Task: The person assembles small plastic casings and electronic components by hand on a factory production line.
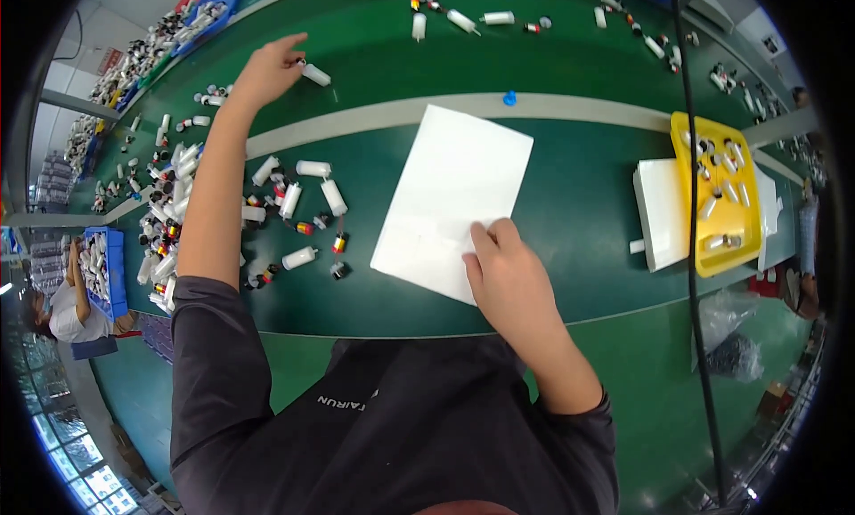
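A green worktop [579,203] fills the view, crossed by a pale strip. The left hand [267,70] reaches out toward eleven o'clock, grip apart, its forefinger extended, just beside a small white tube [315,74]. The right hand [509,279] lies at centre, fingers flat and pressing the near corner of a white sheet [450,194]. Loose white tubes [178,221] crowd nine o'clock; a yellow tray [684,194] sits at three o'clock.
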Action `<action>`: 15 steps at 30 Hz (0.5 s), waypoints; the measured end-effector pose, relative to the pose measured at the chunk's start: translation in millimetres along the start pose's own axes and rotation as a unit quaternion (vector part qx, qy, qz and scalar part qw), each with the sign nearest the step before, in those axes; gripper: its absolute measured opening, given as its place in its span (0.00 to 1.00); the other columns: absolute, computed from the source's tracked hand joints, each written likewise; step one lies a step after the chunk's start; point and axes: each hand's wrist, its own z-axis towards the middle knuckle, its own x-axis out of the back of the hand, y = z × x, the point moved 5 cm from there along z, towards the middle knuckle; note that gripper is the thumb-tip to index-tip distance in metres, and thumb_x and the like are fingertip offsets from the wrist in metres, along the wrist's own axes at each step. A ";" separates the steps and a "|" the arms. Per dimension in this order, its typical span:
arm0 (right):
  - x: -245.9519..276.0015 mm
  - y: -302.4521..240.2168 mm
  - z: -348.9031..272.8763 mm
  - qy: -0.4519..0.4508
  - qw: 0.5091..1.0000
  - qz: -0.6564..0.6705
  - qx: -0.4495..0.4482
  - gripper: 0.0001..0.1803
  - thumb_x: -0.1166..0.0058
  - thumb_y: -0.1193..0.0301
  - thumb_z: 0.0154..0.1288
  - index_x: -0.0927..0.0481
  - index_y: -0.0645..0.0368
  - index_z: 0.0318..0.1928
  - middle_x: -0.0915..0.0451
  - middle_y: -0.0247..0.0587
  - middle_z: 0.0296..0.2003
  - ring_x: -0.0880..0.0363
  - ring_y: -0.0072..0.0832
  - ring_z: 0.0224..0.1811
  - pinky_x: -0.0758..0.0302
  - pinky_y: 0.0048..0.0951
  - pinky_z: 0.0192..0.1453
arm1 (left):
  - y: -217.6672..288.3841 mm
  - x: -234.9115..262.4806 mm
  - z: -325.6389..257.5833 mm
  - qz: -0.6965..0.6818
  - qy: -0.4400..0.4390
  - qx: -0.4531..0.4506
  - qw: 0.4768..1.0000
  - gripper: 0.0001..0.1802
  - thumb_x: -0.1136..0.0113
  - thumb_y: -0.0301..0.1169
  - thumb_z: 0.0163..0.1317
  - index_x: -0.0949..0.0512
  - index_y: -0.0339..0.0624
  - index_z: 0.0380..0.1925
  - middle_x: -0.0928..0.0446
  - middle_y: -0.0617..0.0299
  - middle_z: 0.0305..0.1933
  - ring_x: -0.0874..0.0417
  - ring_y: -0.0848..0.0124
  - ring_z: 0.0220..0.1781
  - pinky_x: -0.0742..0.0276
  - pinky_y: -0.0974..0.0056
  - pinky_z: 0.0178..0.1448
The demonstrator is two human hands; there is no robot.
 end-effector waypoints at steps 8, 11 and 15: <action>-2.7 2.0 7.4 -0.042 0.998 0.040 -0.012 0.13 0.39 0.76 0.59 0.28 0.65 0.41 0.27 0.53 0.42 0.19 0.50 0.35 0.19 0.43 0.39 | 89.7 -75.2 87.9 0.071 0.021 0.043 0.996 0.33 0.38 0.50 0.58 0.22 0.43 0.61 0.18 0.46 0.57 0.18 0.54 0.59 0.21 0.55 0.62; -2.9 3.9 8.3 -0.038 0.998 0.040 -0.017 0.15 0.38 0.76 0.58 0.29 0.65 0.43 0.26 0.55 0.40 0.19 0.52 0.34 0.20 0.44 0.37 | 102.6 -98.4 87.1 0.120 0.028 0.063 0.990 0.31 0.35 0.53 0.56 0.18 0.42 0.53 0.15 0.50 0.50 0.15 0.56 0.54 0.20 0.56 0.59; 4.0 8.7 9.8 -0.043 0.991 0.117 -0.050 0.15 0.38 0.75 0.61 0.30 0.64 0.44 0.22 0.54 0.40 0.19 0.51 0.33 0.21 0.42 0.37 | 71.1 -89.2 86.2 -0.089 0.118 0.052 0.988 0.25 0.31 0.44 0.51 0.15 0.42 0.46 0.15 0.52 0.37 0.12 0.59 0.45 0.18 0.59 0.50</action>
